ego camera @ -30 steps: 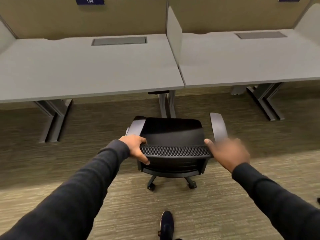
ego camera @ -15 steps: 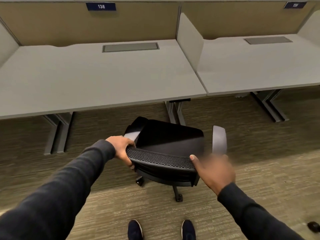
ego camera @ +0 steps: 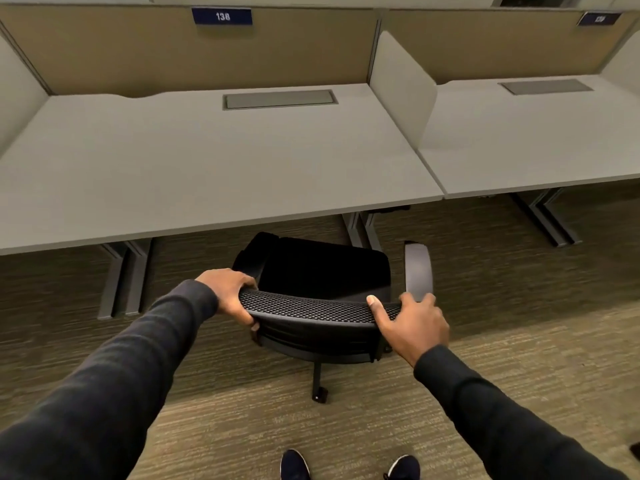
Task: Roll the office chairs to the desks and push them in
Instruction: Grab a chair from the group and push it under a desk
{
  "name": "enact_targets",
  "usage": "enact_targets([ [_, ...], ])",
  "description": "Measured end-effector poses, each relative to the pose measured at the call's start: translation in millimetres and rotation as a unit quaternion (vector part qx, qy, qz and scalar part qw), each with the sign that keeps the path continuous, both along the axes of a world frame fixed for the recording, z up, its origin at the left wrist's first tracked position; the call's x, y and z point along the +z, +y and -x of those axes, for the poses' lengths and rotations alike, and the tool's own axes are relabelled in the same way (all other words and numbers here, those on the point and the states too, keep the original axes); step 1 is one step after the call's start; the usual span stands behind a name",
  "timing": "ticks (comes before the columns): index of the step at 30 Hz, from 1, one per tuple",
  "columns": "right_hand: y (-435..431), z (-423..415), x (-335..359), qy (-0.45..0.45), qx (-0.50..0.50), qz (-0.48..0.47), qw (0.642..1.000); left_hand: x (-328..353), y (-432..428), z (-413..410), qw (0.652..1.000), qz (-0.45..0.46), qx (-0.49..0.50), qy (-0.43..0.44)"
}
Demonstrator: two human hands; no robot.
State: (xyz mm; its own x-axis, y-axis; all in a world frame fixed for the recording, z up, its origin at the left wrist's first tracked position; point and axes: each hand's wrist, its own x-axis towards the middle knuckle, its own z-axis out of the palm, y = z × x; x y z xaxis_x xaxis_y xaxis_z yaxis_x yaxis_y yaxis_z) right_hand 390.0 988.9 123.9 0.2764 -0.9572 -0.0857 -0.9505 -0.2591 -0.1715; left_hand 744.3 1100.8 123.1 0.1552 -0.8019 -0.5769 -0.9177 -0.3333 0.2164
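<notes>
A black office chair (ego camera: 322, 271) with a mesh backrest and grey armrests stands on the carpet just in front of the grey desk (ego camera: 194, 168) labelled 138. Its seat front reaches the desk's front edge, toward the desk's right end. My left hand (ego camera: 230, 292) grips the left end of the backrest's top rim. My right hand (ego camera: 408, 322) grips the right end, thumb on top. The chair is turned slightly to the left. One caster (ego camera: 319, 396) shows below the seat.
A second grey desk (ego camera: 540, 140) stands to the right, split off by a low divider panel (ego camera: 398, 88). Metal desk legs (ego camera: 124, 278) stand left of the chair and others (ego camera: 360, 230) just beyond its seat. My two shoes (ego camera: 294, 465) are at the bottom edge.
The chair has rolled forward toward desk 138 and turned a little left. My right hand, loose and blurred before, has closed on the backrest. I have stepped closer.
</notes>
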Motion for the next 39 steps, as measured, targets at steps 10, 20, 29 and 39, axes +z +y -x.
enact_targets([
  [10, -37.7, -68.8, -7.2, -0.024, 0.038, 0.010, 0.999, 4.6, -1.2, -52.2, 0.998, 0.036, 0.049, -0.026],
  [20, -100.0, -120.7, -7.7, -0.017, 0.071, -0.013, 0.997, -2.3, -25.9, -75.1, 0.989, 0.093, 0.076, -0.083],
  [29, -135.4, -139.8, -0.4, 0.034, 0.088, -0.044, 0.995, -9.3, -66.2, -80.4, 0.976, 0.121, 0.112, -0.139],
  [39, -142.8, -135.5, 11.0, 0.032, 0.106, -0.049, 0.993, 0.1, -96.6, -81.5, 0.973, 0.149, 0.108, -0.138],
])
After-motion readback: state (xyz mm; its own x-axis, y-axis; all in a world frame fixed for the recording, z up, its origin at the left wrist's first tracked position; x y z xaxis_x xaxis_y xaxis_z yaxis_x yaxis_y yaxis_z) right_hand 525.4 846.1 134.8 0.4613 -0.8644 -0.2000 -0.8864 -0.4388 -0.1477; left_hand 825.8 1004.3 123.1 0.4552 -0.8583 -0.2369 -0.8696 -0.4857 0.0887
